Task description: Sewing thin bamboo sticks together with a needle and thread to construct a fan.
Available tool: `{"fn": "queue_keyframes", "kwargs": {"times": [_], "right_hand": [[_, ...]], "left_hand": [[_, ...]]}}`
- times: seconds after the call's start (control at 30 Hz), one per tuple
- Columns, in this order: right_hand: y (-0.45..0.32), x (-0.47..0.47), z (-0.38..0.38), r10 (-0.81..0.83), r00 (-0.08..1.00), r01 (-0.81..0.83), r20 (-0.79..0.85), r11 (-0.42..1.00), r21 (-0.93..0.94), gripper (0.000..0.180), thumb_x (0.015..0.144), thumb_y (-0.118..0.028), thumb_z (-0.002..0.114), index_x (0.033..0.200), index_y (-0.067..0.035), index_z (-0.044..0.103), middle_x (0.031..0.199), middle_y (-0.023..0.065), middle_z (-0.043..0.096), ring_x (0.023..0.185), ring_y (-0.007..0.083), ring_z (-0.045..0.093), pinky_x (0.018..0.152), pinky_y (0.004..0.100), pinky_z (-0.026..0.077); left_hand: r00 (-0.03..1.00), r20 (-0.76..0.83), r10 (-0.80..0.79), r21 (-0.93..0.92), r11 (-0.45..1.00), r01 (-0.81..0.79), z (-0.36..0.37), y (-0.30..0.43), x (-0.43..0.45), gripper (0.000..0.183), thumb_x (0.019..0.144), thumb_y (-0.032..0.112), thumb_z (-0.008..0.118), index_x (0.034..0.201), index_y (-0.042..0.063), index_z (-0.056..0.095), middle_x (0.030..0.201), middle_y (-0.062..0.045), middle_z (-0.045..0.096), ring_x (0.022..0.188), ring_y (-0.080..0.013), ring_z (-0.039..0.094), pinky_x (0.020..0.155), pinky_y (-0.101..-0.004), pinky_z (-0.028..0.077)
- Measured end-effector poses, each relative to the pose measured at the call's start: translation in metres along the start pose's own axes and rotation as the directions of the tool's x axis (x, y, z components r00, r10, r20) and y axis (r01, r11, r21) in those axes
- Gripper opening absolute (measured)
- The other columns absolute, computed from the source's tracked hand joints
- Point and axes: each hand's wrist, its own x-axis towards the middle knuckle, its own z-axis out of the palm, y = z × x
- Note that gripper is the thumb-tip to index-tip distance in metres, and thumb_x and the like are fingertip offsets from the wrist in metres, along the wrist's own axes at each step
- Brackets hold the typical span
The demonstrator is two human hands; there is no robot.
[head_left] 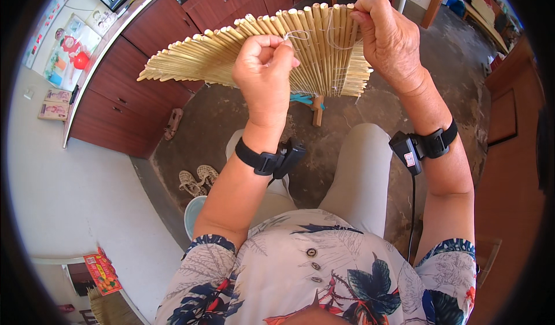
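Note:
A mat of pale reed stalks [217,60], tied side by side with thin thread, hangs fanned out in front of me with its cut ends up. My left hand [264,64] is in front of the mat's middle, thumb and forefinger pinched on a thin white thread [299,34] that loops out beside the fingertips. At the mat's right end, the thumb and forefinger of my right hand [388,38] close at the tip of the last stalk. A loose loop of thread hangs across the stalks near that hand. Below the mat, part of a wooden support [318,110] shows with blue strips [301,98] tied to it.
Dark red cabinets [125,91] line the wall at left. A pair of patterned shoes [193,182] and a light blue bucket [195,212] stand on the concrete floor [303,151]. To the right is a wooden door [511,160]. Black devices [286,156] are strapped to both wrists, with cables.

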Motion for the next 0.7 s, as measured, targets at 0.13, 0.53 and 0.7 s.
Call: {"fn": "queue_keyframes", "kwargs": {"times": [0.13,0.53,0.7], "right_hand": [[0.003,-0.001,0.000,0.010,1.000,-0.010,0.018,1.000,-0.005,0.011,0.088,-0.012,0.060,0.094,-0.009,0.052,0.069,0.0067,0.058,0.059,0.0250,0.059,0.052,0.0305,0.047],[0.000,-0.003,-0.001,0.025,1.000,-0.025,0.010,1.000,0.003,0.011,0.088,-0.012,0.060,0.093,-0.009,0.052,0.070,0.0077,0.058,0.059,0.0272,0.059,0.052,0.0310,0.046],[-0.004,0.000,-0.001,0.049,0.998,-0.048,-0.026,0.999,0.022,0.012,0.080,-0.009,0.063,0.085,-0.011,0.053,0.068,0.0060,0.057,0.061,0.0266,0.059,0.051,0.0345,0.047]], "left_hand": [[0.984,0.093,-0.150,-0.198,0.966,0.166,-0.007,0.005,-0.001,0.003,0.081,0.002,0.055,0.078,0.003,0.057,0.063,-0.005,0.059,0.057,-0.0119,0.056,0.054,-0.0226,0.039],[0.950,0.037,-0.311,-0.149,0.938,0.313,-0.006,0.014,-0.015,0.011,0.085,0.010,0.061,0.091,0.001,0.060,0.064,-0.004,0.059,0.056,-0.0108,0.056,0.052,-0.0216,0.039],[0.961,-0.015,-0.275,-0.239,0.934,0.264,0.004,0.014,-0.008,0.006,0.083,0.006,0.064,0.083,0.001,0.060,0.059,-0.003,0.059,0.050,-0.0074,0.053,0.048,-0.0199,0.038]]}}
